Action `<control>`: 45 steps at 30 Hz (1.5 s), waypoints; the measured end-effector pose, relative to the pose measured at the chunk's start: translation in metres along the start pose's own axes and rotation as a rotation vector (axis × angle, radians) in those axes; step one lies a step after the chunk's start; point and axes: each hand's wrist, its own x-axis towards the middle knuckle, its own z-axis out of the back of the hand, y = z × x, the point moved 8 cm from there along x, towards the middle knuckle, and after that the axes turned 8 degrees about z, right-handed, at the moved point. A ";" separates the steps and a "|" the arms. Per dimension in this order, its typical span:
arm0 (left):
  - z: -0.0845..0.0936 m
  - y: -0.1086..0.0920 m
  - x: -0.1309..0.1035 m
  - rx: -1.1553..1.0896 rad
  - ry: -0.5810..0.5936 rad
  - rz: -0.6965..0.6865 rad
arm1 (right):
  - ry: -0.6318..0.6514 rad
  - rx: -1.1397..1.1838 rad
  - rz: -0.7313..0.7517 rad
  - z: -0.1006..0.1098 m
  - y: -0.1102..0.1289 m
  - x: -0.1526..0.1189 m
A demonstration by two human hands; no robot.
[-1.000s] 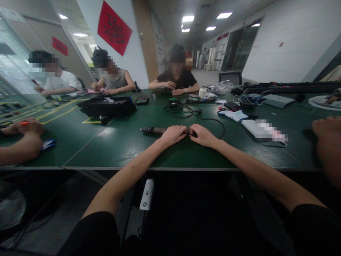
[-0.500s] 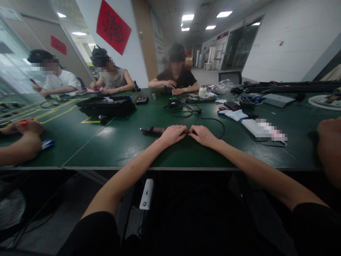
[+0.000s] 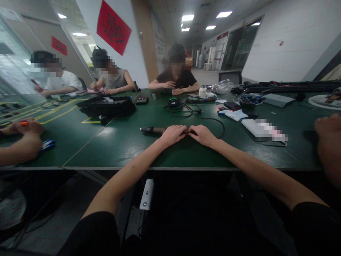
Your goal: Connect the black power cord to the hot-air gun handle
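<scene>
An electric screwdriver (image 3: 152, 130), dark and straight-bodied with a silver tip, lies on the green table with its tip pointing left. My left hand (image 3: 173, 135) is closed over its rear end, hiding that part. Close against it on the right, my right hand (image 3: 201, 135) pinches a small black cable end (image 3: 188, 132) at the tool's tail. Whether the cable end is seated in the tool cannot be made out between my fingertips. A black cable (image 3: 223, 124) curves away behind my right hand toward a loose coil.
Beyond my hands lies the coiled black cable (image 3: 183, 111). A black tray (image 3: 106, 106) stands at the back left. To the right are a white glove (image 3: 234, 114) and a white box (image 3: 253, 128). Co-workers sit across the table; other people's arms rest at both sides.
Both my hands stay almost where they were, with the screwdriver and cable end still between them. Only slight finger movement shows.
</scene>
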 end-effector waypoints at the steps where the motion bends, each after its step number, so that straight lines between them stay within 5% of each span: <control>1: 0.000 0.000 0.000 0.000 0.004 0.002 | 0.003 0.004 0.007 0.000 0.000 0.001; 45: 0.008 -0.005 -0.003 -0.009 0.001 -0.002 | 0.041 -0.016 -0.041 -0.005 -0.001 0.000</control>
